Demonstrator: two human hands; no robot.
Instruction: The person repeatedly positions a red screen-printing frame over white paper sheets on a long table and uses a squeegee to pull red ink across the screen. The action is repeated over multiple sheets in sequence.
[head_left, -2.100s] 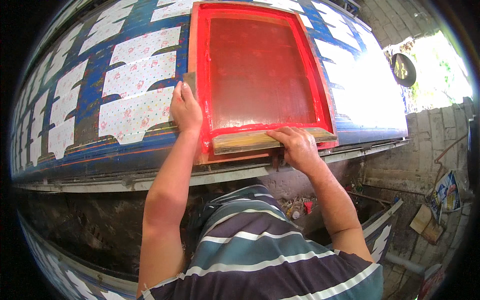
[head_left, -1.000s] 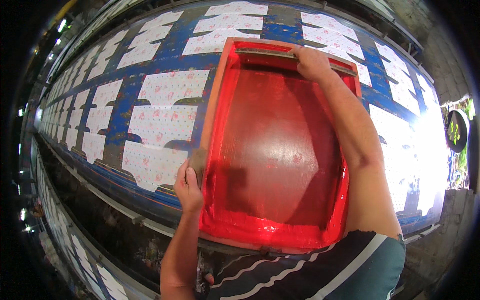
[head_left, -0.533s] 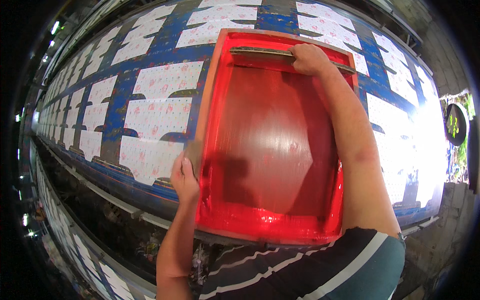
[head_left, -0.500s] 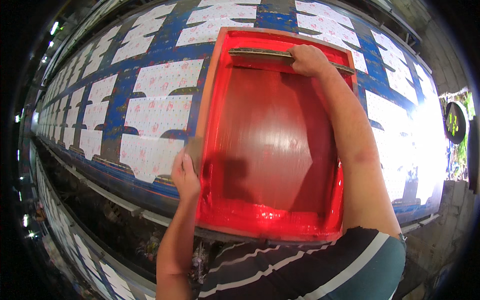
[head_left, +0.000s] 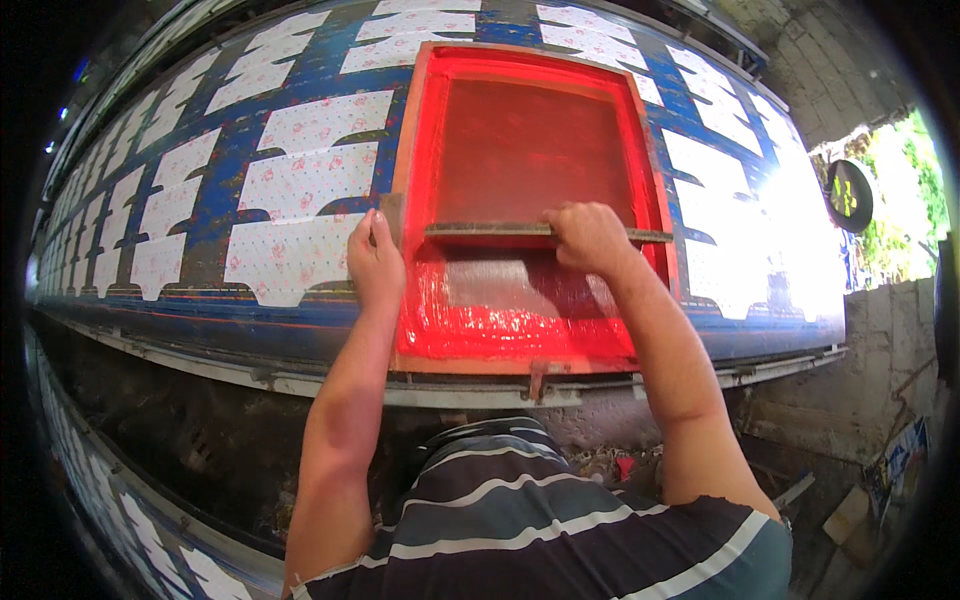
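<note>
My right hand (head_left: 590, 238) is closed over the top edge of a long squeegee (head_left: 487, 230), which lies crosswise inside a screen-printing frame (head_left: 408, 150). Bright red ink (head_left: 480, 325) pools on the near side of the blade and coats the inner walls. Beyond the blade the mesh (head_left: 530, 140) looks dull dark red. At the frame's left side, my left hand (head_left: 377, 265) is closed against a small wooden tab (head_left: 393, 212), thumb pointing up; part of its grip is hidden.
The frame lies on a long blue table (head_left: 205, 215) with rows of white, flower-printed cut fabric pieces (head_left: 300, 255). A metal rail (head_left: 250, 375) runs along its near edge. Another table with white pieces stands lower left. A round dark object (head_left: 850, 197) hangs before a bright opening at right.
My right hand has drawn the squeegee from the frame's far end toward me, past the middle. My left hand stays at the frame's left side. The view has shifted, showing more floor.
</note>
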